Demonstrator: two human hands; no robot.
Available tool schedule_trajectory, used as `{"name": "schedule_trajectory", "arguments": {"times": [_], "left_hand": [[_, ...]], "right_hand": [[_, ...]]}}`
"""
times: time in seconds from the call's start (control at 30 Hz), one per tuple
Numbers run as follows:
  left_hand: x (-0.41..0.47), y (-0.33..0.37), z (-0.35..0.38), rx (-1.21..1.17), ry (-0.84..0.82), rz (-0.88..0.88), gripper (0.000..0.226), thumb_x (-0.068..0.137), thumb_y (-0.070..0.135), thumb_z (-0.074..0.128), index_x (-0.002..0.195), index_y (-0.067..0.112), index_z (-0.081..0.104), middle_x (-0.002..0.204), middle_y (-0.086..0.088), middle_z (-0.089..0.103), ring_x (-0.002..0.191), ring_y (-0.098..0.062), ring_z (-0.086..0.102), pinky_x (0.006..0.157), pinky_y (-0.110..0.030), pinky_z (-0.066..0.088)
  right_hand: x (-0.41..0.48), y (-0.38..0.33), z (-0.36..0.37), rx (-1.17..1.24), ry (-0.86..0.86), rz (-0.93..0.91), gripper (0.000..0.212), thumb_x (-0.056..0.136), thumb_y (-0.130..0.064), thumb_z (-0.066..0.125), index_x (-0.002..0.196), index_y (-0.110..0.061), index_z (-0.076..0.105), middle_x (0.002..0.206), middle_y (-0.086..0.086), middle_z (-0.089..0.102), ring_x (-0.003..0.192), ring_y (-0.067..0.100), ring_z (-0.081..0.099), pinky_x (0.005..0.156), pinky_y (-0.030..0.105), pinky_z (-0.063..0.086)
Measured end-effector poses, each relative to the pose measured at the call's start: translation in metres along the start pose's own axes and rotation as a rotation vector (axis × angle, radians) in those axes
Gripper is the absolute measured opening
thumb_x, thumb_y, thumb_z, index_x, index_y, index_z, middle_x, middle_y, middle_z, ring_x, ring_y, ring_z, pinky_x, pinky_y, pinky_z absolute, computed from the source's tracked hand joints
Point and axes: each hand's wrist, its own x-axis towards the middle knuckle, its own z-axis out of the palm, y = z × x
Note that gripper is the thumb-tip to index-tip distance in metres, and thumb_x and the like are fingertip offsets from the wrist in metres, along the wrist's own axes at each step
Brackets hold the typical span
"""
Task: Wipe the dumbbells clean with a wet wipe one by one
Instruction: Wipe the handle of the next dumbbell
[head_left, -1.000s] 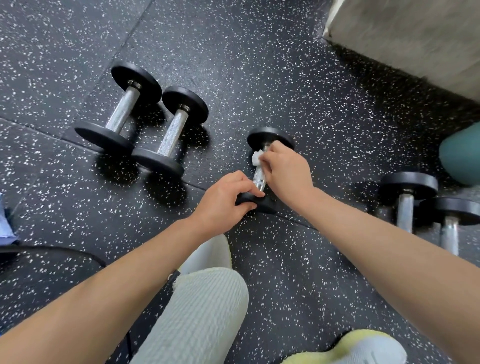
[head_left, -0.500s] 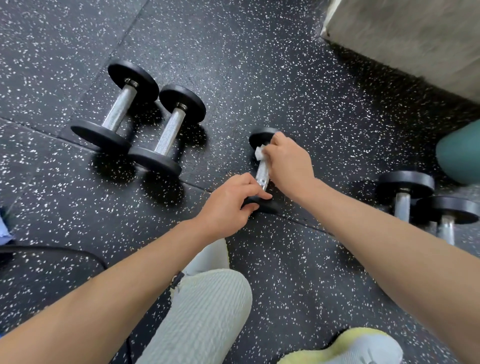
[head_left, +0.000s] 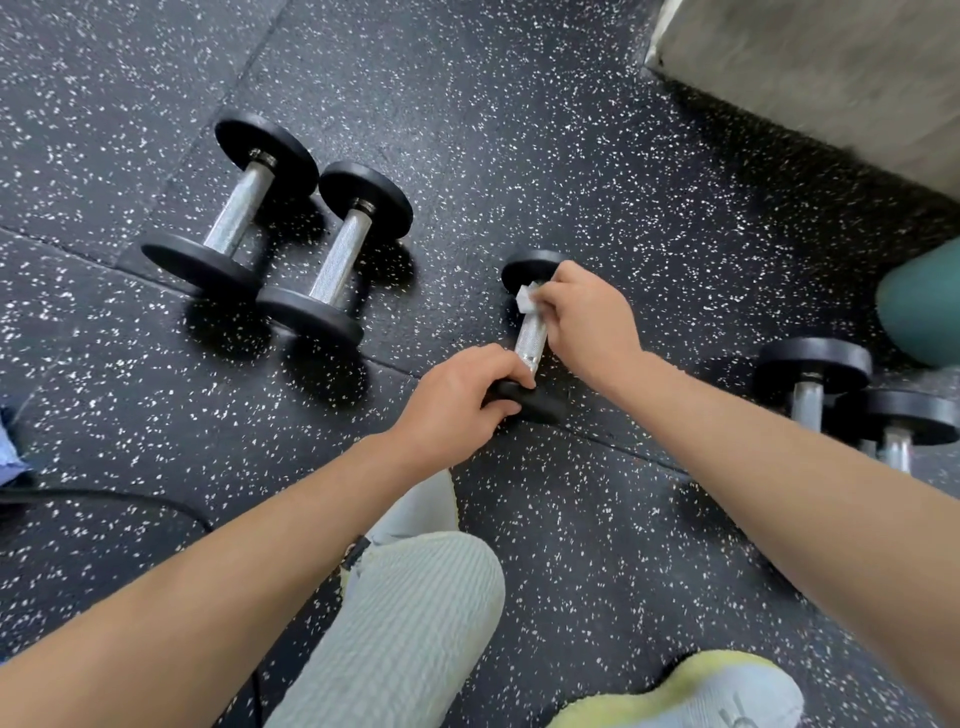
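At nine o'clock in the view a blue cloth (head_left: 8, 452) shows at the edge, and just below it a black cable (head_left: 104, 499) lies on the speckled rubber floor (head_left: 519, 130). At ten o'clock two dumbbells (head_left: 340, 254) lie close together, chrome handles roughly parallel. At six o'clock a knee (head_left: 405, 623) in pale ribbed fabric rises into view.

Near the centre the middle dumbbell (head_left: 530, 338) lies on the floor, its handle pointing toward twelve o'clock. The left hand (head_left: 457, 405) grips its near black plate at the six o'clock end, fingers (head_left: 493, 364) curled over the rim. The right hand (head_left: 587, 317) pinches a white wet wipe (head_left: 525, 299) against the far end of the handle, just under the twelve o'clock plate, its fingers bent round the wipe.

A yellow-and-grey shoe (head_left: 701, 691) sits at five o'clock. At three o'clock two more dumbbells (head_left: 810, 384) lie close together, partly behind the right forearm. Beyond them a teal rounded object (head_left: 919, 306) sits at two o'clock, and a grey block (head_left: 831, 67) fills the one o'clock corner.
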Motion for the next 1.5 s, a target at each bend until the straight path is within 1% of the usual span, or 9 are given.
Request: {"name": "schedule_trajectory", "arguments": {"times": [0.27, 0.4, 0.57, 0.77, 0.87, 1.03, 1.23, 1.4, 1.5], "left_hand": [[-0.007, -0.004, 0.008, -0.001, 0.125, -0.003, 0.027, 0.084, 0.012, 0.085, 0.106, 0.026, 0.078, 0.104, 0.013, 0.062, 0.101, -0.012, 0.055, 0.090, -0.029, 0.047], [-0.008, -0.003, 0.006, 0.049, 0.131, 0.033, 0.027, 0.086, 0.010, 0.083, 0.109, 0.024, 0.080, 0.106, 0.007, 0.062, 0.099, -0.011, 0.053, 0.088, -0.019, 0.043], [-0.008, 0.000, 0.007, 0.076, 0.107, 0.051, 0.028, 0.089, 0.012, 0.081, 0.113, 0.026, 0.080, 0.103, 0.009, 0.060, 0.098, -0.014, 0.055, 0.082, -0.030, 0.051], [-0.003, 0.004, 0.008, 0.106, 0.081, 0.047, 0.028, 0.087, 0.014, 0.083, 0.111, 0.027, 0.078, 0.097, 0.012, 0.055, 0.094, -0.013, 0.050, 0.080, -0.028, 0.045], [0.000, 0.009, 0.013, 0.137, 0.113, 0.033, 0.026, 0.083, 0.016, 0.086, 0.104, 0.023, 0.073, 0.094, 0.014, 0.055, 0.091, -0.014, 0.051, 0.079, -0.036, 0.047], [0.002, 0.022, 0.017, 0.146, 0.085, 0.006, 0.028, 0.079, 0.018, 0.089, 0.100, 0.024, 0.071, 0.095, 0.016, 0.057, 0.092, -0.014, 0.056, 0.077, -0.040, 0.051], [0.006, 0.032, 0.012, 0.176, 0.057, -0.005, 0.030, 0.076, 0.020, 0.091, 0.098, 0.027, 0.072, 0.093, 0.024, 0.054, 0.091, -0.011, 0.056, 0.078, -0.040, 0.053], [0.009, 0.026, 0.021, 0.166, 0.044, 0.045, 0.025, 0.081, 0.017, 0.088, 0.100, 0.025, 0.074, 0.097, 0.016, 0.059, 0.095, -0.015, 0.057, 0.081, -0.042, 0.054], [0.006, 0.028, 0.029, 0.140, 0.012, 0.069, 0.027, 0.087, 0.011, 0.082, 0.110, 0.025, 0.076, 0.103, 0.013, 0.060, 0.100, -0.015, 0.056, 0.088, -0.039, 0.053]], "right_hand": [[-0.031, -0.009, -0.010, 0.116, -0.167, -0.175, 0.009, 0.087, -0.017, 0.066, 0.091, -0.019, 0.073, 0.090, -0.003, 0.061, 0.078, 0.027, 0.062, 0.059, 0.039, 0.050], [-0.015, -0.005, -0.013, 0.131, -0.201, -0.135, 0.012, 0.090, -0.021, 0.067, 0.093, -0.024, 0.078, 0.092, -0.005, 0.062, 0.081, 0.023, 0.062, 0.064, 0.039, 0.053], [-0.001, -0.006, -0.014, 0.151, -0.166, 0.055, 0.017, 0.091, -0.020, 0.063, 0.094, -0.025, 0.078, 0.101, -0.002, 0.065, 0.090, 0.024, 0.063, 0.073, 0.039, 0.052], [-0.035, -0.002, -0.026, 0.353, -0.490, 0.066, 0.010, 0.085, -0.021, 0.070, 0.084, -0.030, 0.074, 0.079, -0.010, 0.071, 0.077, 0.010, 0.065, 0.074, 0.035, 0.055], [-0.038, 0.000, -0.032, 0.359, -0.537, 0.051, 0.012, 0.085, -0.019, 0.070, 0.081, -0.030, 0.072, 0.076, -0.011, 0.070, 0.073, 0.006, 0.064, 0.068, 0.030, 0.053], [-0.030, -0.003, -0.045, 0.279, -0.610, 0.035, 0.010, 0.086, -0.015, 0.071, 0.088, -0.024, 0.074, 0.067, -0.012, 0.062, 0.059, -0.003, 0.052, 0.050, 0.016, 0.032], [-0.045, 0.000, -0.036, 0.389, -0.422, 0.204, 0.010, 0.084, -0.022, 0.073, 0.086, -0.031, 0.078, 0.074, -0.012, 0.066, 0.069, 0.006, 0.059, 0.064, 0.025, 0.042], [-0.030, 0.010, -0.017, 0.419, -0.129, 0.314, 0.013, 0.087, -0.026, 0.071, 0.095, -0.028, 0.081, 0.091, -0.008, 0.070, 0.082, 0.014, 0.065, 0.075, 0.034, 0.053], [-0.038, 0.012, -0.013, 0.411, -0.090, 0.320, 0.012, 0.089, -0.027, 0.069, 0.095, -0.028, 0.079, 0.093, -0.010, 0.064, 0.086, 0.014, 0.061, 0.076, 0.034, 0.050]]}}
